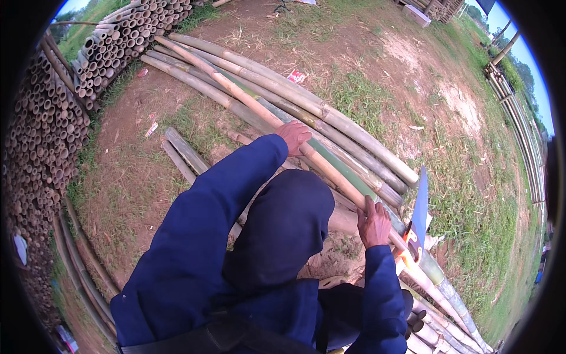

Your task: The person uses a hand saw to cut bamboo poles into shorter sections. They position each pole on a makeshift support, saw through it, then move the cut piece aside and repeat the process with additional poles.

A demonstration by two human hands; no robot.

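A long, slim tan bamboo pole [331, 171] runs slantwise from the far left to the near right. My left hand [295, 137] is closed over it near its middle. Nearer to me and further right, my right hand [374, 223] grips the same pole, fingers wrapped round it. Just right of that hand rests a handsaw [420, 206] with a blue blade and an orange handle; its blade points away from me. Beneath and beside the held pole lies a green bamboo pole [345, 171].
Thicker bamboo poles [377, 150] lie alongside on the ground, just beyond my hands. Cut bamboo is stacked in a tall pile [44, 141] at the left. Short bamboo pieces [186, 150] lie left of my arm. More poles [436, 333] sit at the lower right, by my legs.
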